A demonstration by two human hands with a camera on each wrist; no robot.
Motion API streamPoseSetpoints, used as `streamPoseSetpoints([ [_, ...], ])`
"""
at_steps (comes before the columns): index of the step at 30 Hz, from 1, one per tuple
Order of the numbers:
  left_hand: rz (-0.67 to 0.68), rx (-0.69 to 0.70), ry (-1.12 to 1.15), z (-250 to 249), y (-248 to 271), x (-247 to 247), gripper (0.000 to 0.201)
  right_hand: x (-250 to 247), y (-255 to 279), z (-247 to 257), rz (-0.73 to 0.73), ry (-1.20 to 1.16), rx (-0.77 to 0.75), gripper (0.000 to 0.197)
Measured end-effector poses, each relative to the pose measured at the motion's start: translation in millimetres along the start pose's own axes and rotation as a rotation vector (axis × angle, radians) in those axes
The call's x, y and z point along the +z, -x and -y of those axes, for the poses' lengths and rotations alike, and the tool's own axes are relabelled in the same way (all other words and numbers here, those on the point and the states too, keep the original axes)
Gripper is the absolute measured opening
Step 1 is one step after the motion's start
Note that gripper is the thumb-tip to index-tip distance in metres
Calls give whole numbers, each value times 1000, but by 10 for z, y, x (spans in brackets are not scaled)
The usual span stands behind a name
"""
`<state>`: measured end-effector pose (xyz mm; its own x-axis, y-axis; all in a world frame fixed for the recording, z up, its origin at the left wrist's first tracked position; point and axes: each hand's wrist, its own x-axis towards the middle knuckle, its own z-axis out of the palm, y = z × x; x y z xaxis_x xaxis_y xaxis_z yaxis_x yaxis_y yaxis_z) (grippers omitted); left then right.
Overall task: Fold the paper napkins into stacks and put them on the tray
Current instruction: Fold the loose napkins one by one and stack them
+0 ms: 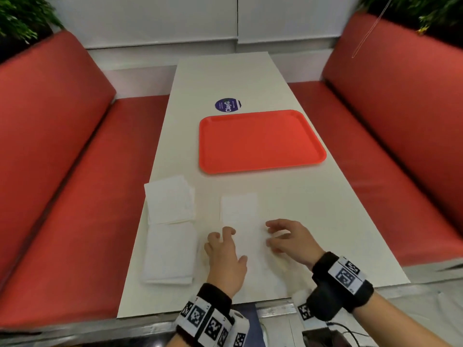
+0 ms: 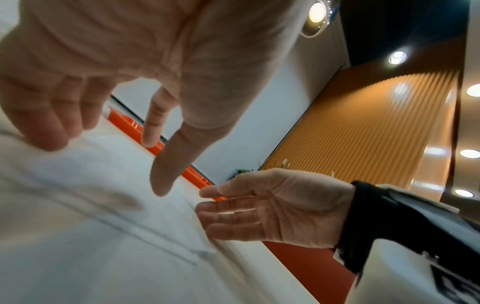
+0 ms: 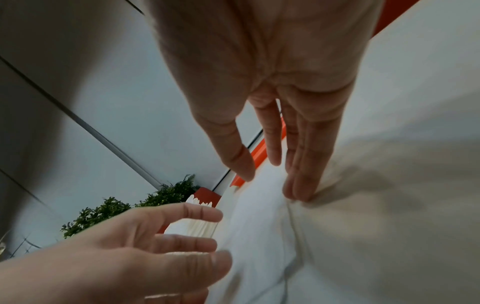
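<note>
Our soft white paper napkins (image 1: pixel 239 211), smooth shiny orange plastic tray (image 1: pixel 261 140), matt cream table top (image 1: pixel 220 78).

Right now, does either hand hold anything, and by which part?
Nothing is gripped. The left hand and right hand rest open fingertips on the flat white paper napkin.

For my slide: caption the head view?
Both hands flatten a napkin before an orange tray.

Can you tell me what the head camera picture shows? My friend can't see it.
Two hands, left hand and right hand, rest on a white napkin on a table. An empty orange tray lies beyond.
</note>
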<state>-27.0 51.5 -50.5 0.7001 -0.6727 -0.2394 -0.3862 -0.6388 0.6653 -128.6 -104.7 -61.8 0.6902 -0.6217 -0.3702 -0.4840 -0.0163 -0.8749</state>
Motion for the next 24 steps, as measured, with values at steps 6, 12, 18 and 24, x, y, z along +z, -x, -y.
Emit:
streamPoseSetpoints([
  [6, -3, -79, 242, -42, -173, 9, 58, 18, -23, -31, 8, 33, -35, 43],
  [12, -113, -76, 480, -90, -301, -17, 42, -23, -61, -82, -29, 47, -55, 34],
  [18, -184, -40, 791, -23, -364, -84, 25, -168, -102, -96, -59, -65, -58, 22],
  [24, -216, -117, 867, 54, -419, -174, 24, -401, -145, -110, -123, -191, -47, 20],
])
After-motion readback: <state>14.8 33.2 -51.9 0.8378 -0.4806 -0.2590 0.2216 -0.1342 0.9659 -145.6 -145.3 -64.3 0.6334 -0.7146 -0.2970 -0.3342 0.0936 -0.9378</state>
